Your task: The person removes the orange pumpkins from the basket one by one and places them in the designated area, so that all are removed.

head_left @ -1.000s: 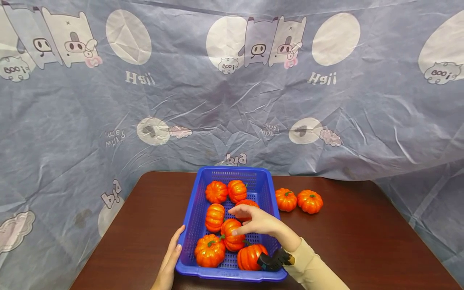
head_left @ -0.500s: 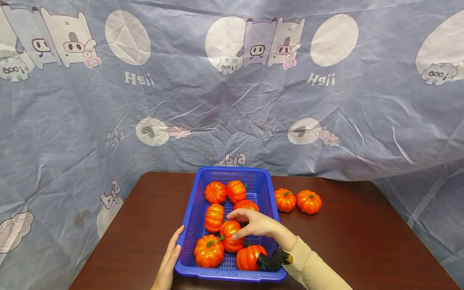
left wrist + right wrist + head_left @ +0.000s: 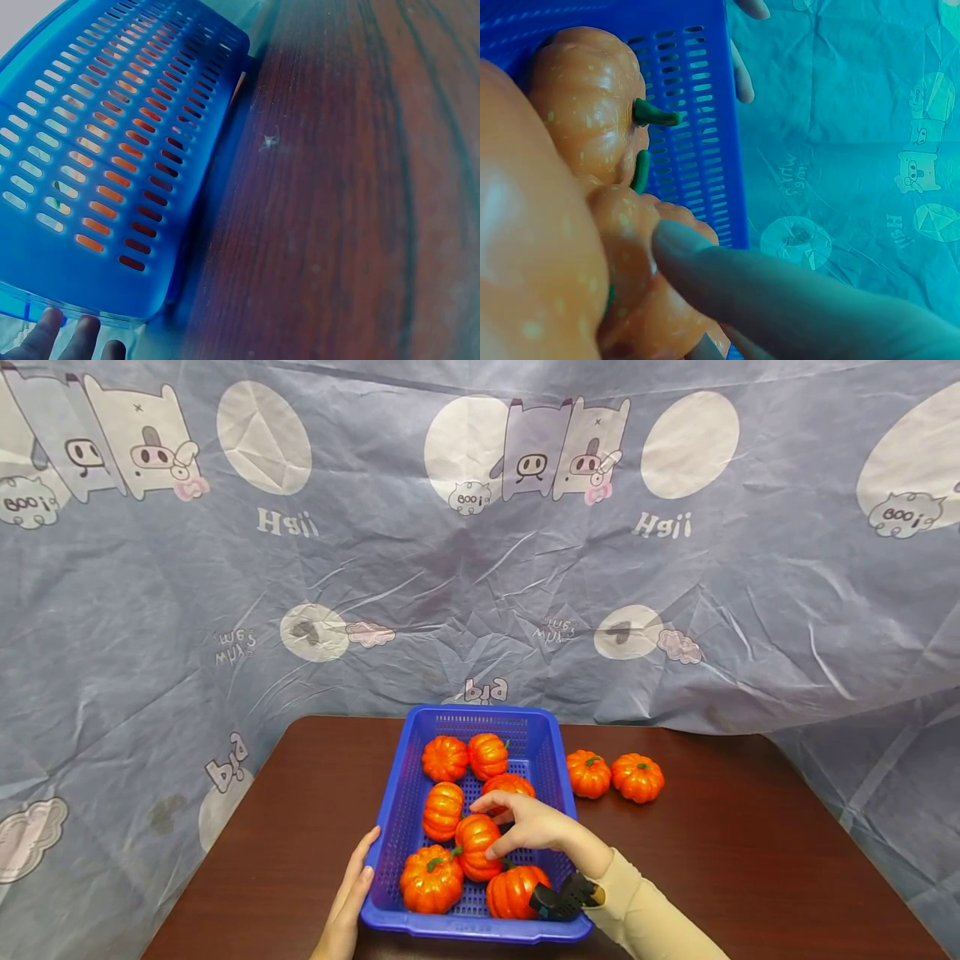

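A blue plastic basket [image 3: 564, 760] with slotted walls holds several orange toy pumpkins. My right hand [image 3: 536, 824] reaches inside it, fingers and thumb curved around the middle pumpkin [image 3: 476, 850]. In the right wrist view the thumb [image 3: 697, 259] lies against an orange pumpkin [image 3: 630, 232], with a green-stemmed one [image 3: 589, 101] beyond. My left hand [image 3: 348, 893] rests with fairly straight fingers against the basket's left side. Its fingertips [image 3: 82, 330] show at the basket's edge in the left wrist view. The right hand's far fingertips are partly hidden behind the pumpkin.
Two more pumpkins, one [image 3: 588, 774] beside the basket and another [image 3: 637, 777] farther right, sit on the dark brown table [image 3: 720, 843]. A grey-blue printed cloth [image 3: 450, 577] hangs behind the table. A black wrist device [image 3: 562, 897] sits at my right cuff.
My right thumb has slid slightly down and right along the middle pumpkin, which has shifted a little. The left hand stays against the basket, and the pumpkins on the table have not moved.
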`<state>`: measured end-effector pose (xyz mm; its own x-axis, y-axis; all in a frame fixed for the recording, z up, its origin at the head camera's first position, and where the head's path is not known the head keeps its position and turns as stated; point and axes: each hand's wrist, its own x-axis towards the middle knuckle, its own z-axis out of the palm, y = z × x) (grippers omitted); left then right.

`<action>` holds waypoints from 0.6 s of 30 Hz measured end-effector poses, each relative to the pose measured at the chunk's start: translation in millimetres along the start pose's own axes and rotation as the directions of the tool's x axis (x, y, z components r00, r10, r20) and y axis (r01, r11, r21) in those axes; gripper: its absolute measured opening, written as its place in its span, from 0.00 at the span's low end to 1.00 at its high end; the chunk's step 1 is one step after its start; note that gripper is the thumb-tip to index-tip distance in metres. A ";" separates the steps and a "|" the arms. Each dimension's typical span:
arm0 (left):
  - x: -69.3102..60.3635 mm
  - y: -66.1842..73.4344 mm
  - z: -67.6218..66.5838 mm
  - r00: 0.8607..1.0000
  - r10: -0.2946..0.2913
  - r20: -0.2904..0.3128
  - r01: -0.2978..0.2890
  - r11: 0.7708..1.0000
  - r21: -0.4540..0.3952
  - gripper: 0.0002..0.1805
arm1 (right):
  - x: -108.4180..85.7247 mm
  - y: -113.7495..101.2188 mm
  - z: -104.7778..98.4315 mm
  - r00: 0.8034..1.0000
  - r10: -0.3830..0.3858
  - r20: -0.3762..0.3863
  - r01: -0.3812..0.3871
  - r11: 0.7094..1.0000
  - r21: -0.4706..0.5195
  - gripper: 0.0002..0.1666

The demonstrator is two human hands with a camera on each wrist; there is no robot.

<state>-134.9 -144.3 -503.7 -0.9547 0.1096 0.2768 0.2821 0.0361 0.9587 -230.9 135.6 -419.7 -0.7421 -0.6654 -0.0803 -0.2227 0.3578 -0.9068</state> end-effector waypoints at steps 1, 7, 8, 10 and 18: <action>0.1 -0.1 -0.1 1.000 0.003 0.002 -0.003 1.000 -0.002 0.26 | 0.2 0.2 0.0 1.000 -0.002 -0.006 0.002 1.000 -0.008 0.36; -0.4 0.4 0.3 1.000 -0.011 0.000 0.011 1.000 -0.001 0.26 | 0.3 2.5 0.3 0.999 -0.030 -0.024 0.026 0.989 -0.146 0.39; -0.6 0.8 0.4 1.000 -0.010 0.002 0.010 1.000 0.000 0.26 | 0.1 2.9 0.3 0.999 -0.034 -0.028 0.029 0.985 -0.170 0.38; -0.7 1.3 0.7 1.000 -0.020 0.000 0.020 1.000 -0.009 0.26 | -0.6 3.3 0.4 0.999 -0.035 -0.038 0.027 0.978 -0.205 0.37; -0.6 -0.4 0.9 1.000 -0.026 0.007 0.026 0.999 -0.029 0.26 | -2.3 2.7 -1.4 0.997 -0.024 -0.072 0.009 0.981 -0.193 0.36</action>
<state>-134.4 -143.5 -504.3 -0.9610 0.1152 0.2512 0.2540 0.0100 0.9671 -230.6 139.1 -421.4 -0.7805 -0.6245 -0.0287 -0.3473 0.4713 -0.8107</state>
